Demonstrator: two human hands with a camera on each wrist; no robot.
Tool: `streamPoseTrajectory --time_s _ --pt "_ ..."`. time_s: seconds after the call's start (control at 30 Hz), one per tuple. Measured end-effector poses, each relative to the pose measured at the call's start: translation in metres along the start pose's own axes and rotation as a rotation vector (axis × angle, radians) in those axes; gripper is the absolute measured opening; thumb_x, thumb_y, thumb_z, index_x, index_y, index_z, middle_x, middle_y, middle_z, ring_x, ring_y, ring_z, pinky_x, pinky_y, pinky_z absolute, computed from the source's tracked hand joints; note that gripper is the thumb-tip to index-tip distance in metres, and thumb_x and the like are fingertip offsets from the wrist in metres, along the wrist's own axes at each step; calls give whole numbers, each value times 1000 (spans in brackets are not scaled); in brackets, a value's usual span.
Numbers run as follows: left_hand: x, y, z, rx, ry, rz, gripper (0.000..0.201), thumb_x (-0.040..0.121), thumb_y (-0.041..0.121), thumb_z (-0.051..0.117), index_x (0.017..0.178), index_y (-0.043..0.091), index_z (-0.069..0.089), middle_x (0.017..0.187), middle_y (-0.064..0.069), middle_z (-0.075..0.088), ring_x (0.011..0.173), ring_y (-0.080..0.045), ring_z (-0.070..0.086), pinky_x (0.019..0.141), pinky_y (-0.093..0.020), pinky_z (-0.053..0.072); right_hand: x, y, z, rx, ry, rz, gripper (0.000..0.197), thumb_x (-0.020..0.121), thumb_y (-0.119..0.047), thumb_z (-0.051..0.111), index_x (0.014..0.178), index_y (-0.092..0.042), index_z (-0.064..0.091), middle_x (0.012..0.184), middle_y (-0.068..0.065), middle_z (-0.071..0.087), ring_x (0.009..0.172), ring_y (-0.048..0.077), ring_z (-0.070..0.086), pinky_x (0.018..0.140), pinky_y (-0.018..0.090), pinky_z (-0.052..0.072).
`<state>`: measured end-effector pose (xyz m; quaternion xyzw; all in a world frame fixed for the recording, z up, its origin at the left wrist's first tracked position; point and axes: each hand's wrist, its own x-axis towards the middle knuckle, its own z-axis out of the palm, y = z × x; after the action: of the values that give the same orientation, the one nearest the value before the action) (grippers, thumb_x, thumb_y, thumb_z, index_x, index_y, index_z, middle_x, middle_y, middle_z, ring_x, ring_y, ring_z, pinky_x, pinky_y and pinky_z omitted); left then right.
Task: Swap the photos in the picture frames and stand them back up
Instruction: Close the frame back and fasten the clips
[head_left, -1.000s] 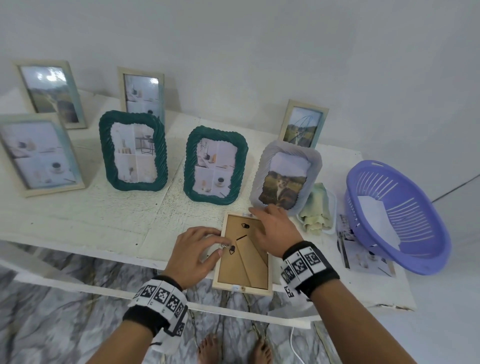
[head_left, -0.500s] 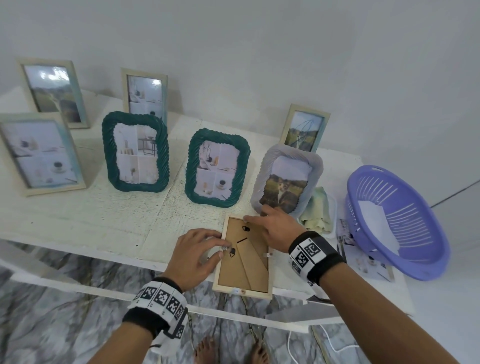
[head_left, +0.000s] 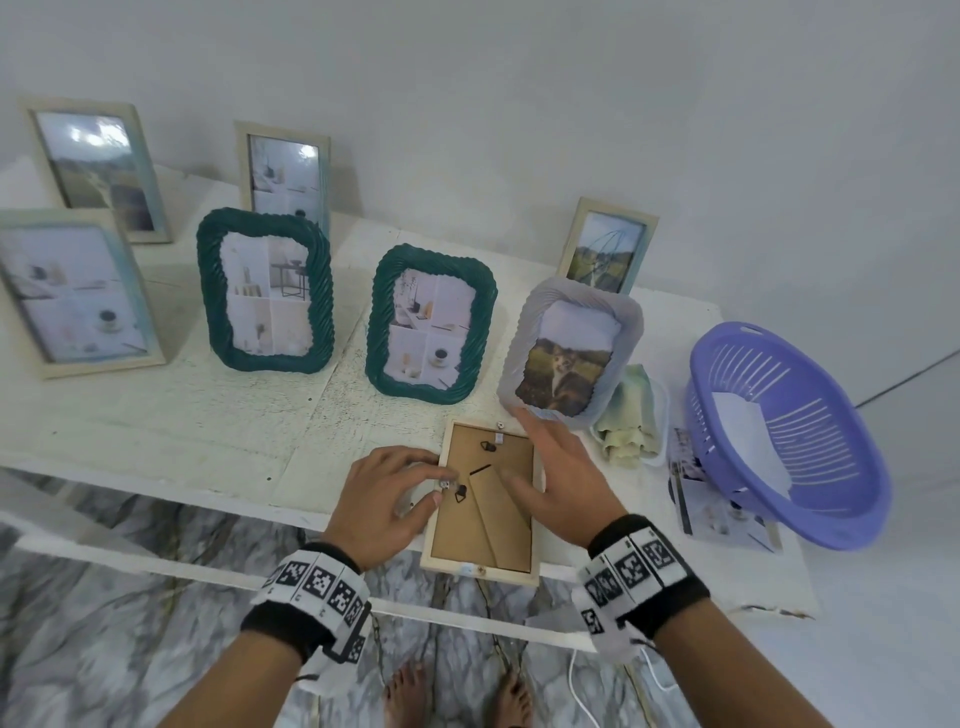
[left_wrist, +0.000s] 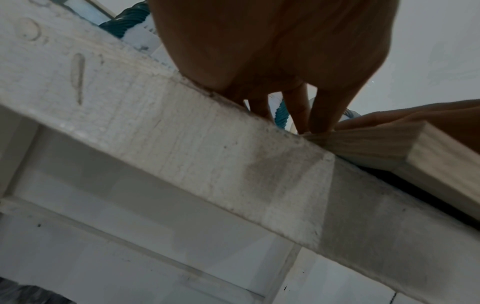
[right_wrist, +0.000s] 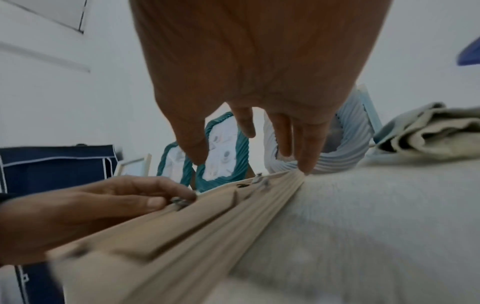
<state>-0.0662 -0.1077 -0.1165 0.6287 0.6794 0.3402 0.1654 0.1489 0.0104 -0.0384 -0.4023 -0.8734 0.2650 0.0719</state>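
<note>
- Pale wooden picture frame (head_left: 482, 499) lies face down at the white desk (head_left: 156, 421) front edge, brown backing up.
- Left hand (head_left: 382, 501) fingers (head_left: 426, 474) curled, pinching a small metal tab (head_left: 448, 485) on the frame's left side.
- Right hand (head_left: 563, 480) spread flat, fingers straight, resting on the frame's right edge, gripping nothing.
</note>
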Motion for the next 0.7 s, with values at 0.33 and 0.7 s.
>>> streamPoseTrajectory --time_s 0.33,0.7 --pt "-1 1 0 -15 -3 -8 32 88 56 46 114 49 63 120 25 55 117 -1 41 94 -31 29 -60 -17 53 20 -67 105 108 71 -68 66 149 -44 -4 159 2 -20 147 26 1 114 45 26" --pt "0 2 -3 -23 -26 -12 36 88 58 43 116 50 63 122 22 56 117 -5 41 93 -34 30 -60 -12 67 130 17 95 91 74 -68 57 147 -51 6 156 -7 -29 147 26 0 117 46 20"
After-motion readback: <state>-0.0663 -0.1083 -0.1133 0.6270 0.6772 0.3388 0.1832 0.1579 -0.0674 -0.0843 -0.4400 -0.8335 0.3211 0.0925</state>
